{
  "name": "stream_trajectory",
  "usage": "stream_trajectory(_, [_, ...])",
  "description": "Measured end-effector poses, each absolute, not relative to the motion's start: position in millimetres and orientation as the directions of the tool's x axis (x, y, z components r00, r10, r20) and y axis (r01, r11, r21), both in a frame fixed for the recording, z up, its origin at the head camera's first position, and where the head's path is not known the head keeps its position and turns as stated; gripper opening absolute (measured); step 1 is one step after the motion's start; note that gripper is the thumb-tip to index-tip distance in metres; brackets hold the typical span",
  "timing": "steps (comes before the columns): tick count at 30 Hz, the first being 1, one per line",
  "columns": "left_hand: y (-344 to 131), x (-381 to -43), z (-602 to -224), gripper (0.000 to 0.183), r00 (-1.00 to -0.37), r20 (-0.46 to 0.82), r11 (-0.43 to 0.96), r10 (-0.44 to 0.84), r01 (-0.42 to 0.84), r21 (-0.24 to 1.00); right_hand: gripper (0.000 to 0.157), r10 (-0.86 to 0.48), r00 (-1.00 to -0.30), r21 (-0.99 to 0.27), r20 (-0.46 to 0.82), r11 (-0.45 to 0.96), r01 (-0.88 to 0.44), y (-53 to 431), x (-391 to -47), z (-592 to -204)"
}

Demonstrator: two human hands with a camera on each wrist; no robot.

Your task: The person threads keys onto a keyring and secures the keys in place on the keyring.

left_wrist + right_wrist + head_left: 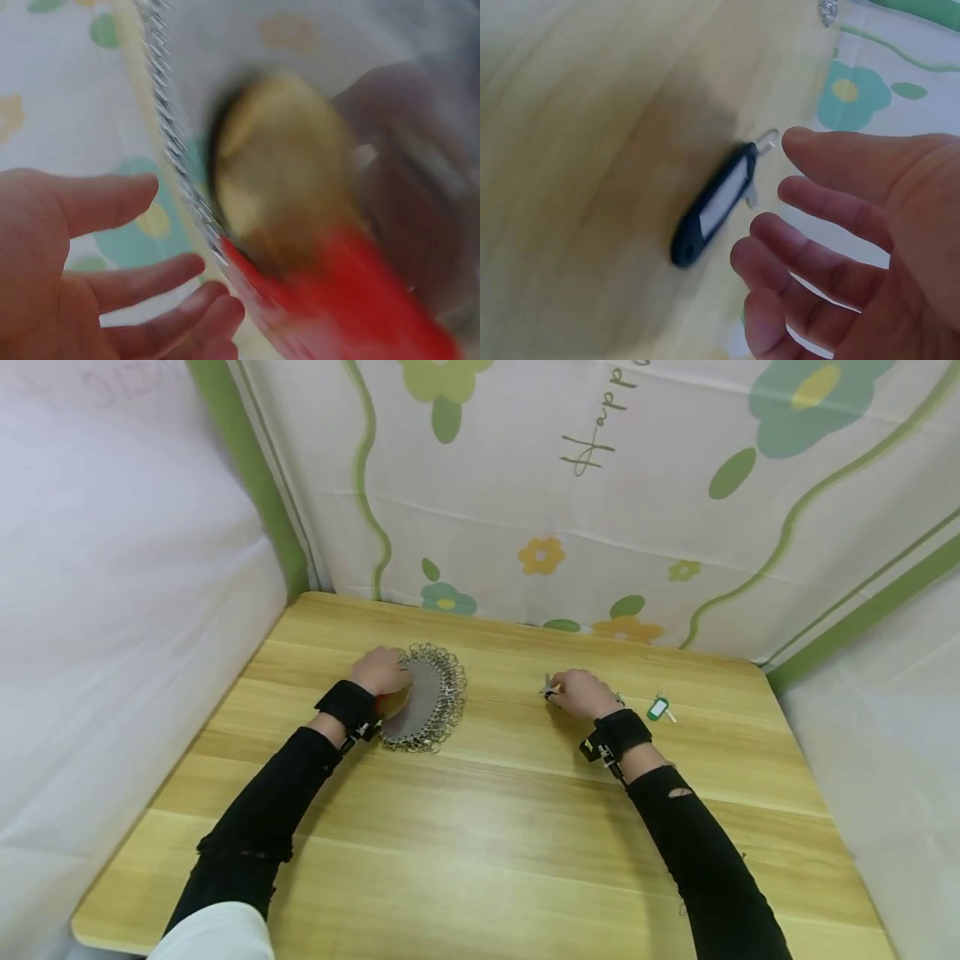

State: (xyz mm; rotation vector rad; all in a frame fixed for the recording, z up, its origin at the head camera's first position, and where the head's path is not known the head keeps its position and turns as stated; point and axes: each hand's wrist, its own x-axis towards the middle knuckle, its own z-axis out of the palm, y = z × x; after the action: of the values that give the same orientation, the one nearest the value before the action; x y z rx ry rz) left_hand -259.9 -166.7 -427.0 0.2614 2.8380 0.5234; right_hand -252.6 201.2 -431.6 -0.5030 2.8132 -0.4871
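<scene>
My left hand (381,671) is over the left side of a round mirrored tray (426,693) edged with metal rings. In the left wrist view its fingers spread beside the tray's rim (169,127), apart from a tan oval thing with a red end (281,157), blurred over the mirror surface. My right hand (585,693) is low over the table, by a black key tag (551,693). The right wrist view shows this key tag (714,202) with its white label, ring and small key; the ring is just off my thumb tip, and my fingers are loosely bent.
A green key tag (658,707) with a key lies right of my right hand. Behind my right wrist a small object (619,699) peeks out, mostly hidden. The wooden table (465,843) is bounded by white cloth walls, with a flowered one (480,510) at the back.
</scene>
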Motion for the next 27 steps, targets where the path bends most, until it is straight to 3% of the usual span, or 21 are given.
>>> stream_trajectory(6, [-121.5,-261.3,-422.1,0.02,-0.895,-0.221,0.878,0.387,0.284,0.386,0.022,-0.393,-0.908,-0.328,-0.146,0.885,-0.33,197.4,-255.0,-445.2])
stream_trajectory(11, [-97.1,-262.6,-430.4,0.027,-0.865,-0.178,0.853,0.469,0.391,0.347,0.018,-0.403,-0.909,-0.297,-0.105,0.885,-0.358,197.0,-260.7,-454.9])
stream_trajectory(14, [-90.4,-262.6,-431.9,0.036,-0.856,-0.17,0.848,0.487,0.418,0.327,0.017,-0.405,-0.91,-0.273,-0.088,0.888,-0.369,194.3,-263.2,-458.0])
stream_trajectory(21, [-86.1,-260.6,-427.5,0.038,-0.846,-0.165,0.851,0.508,0.462,0.25,0.015,-0.414,-0.908,-0.253,-0.061,0.887,-0.387,188.6,-264.2,-457.3])
stream_trajectory(27, [-76.9,-260.8,-431.1,0.027,-0.836,-0.183,0.849,0.518,0.476,0.229,0.013,-0.411,-0.91,-0.263,-0.055,0.885,-0.384,185.7,-266.3,-454.2])
